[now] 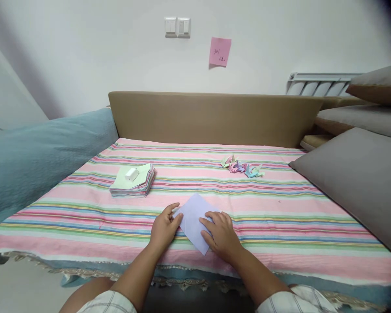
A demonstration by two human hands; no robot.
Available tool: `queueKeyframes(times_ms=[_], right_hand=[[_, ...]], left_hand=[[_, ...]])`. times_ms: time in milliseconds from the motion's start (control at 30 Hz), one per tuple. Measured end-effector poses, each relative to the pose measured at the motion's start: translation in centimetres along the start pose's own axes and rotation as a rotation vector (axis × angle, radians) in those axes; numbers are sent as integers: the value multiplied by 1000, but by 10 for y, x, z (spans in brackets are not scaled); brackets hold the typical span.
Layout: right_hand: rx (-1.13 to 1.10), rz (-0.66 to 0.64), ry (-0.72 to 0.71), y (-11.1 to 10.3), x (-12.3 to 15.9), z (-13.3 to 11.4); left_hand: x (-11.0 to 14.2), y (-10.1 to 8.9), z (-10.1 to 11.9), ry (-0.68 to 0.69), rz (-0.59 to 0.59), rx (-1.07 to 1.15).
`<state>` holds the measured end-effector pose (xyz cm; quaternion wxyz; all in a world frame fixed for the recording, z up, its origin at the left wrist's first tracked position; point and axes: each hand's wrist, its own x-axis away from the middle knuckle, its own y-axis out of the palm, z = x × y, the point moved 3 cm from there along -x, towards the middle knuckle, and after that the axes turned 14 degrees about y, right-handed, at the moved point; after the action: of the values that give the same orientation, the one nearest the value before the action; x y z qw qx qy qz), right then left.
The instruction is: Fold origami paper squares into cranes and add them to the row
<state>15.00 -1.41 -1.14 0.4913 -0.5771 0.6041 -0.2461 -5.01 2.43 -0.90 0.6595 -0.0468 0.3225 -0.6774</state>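
Observation:
A pale lilac sheet of paper (195, 217) lies on the striped cloth (280, 217) near the front edge, turned like a diamond. My left hand (164, 226) pinches its left corner with curled fingers. My right hand (220, 234) lies on the sheet's right side, fingers pressed flat on it. A stack of coloured paper sheets (133, 182) sits to the back left with a small white block (131, 174) on top. Several small folded paper figures (243, 167) lie at the back right.
A tan backrest (215, 117) runs along the back. A teal blanket (35, 161) covers the left side. Grey cushions (358, 174) rise on the right. A pink note (220, 51) and light switches (177, 27) hang on the wall.

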Motion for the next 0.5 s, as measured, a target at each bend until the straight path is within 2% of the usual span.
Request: queueKeyframes(times_ms=[300, 400, 500], right_hand=[[63, 38, -2, 4, 0, -1], [77, 31, 7, 5, -1, -1], [80, 23, 17, 4, -1, -1]], left_hand=[[-1, -2, 11, 43, 76, -62], [1, 3, 11, 48, 67, 90], [3, 9, 11, 34, 7, 288]])
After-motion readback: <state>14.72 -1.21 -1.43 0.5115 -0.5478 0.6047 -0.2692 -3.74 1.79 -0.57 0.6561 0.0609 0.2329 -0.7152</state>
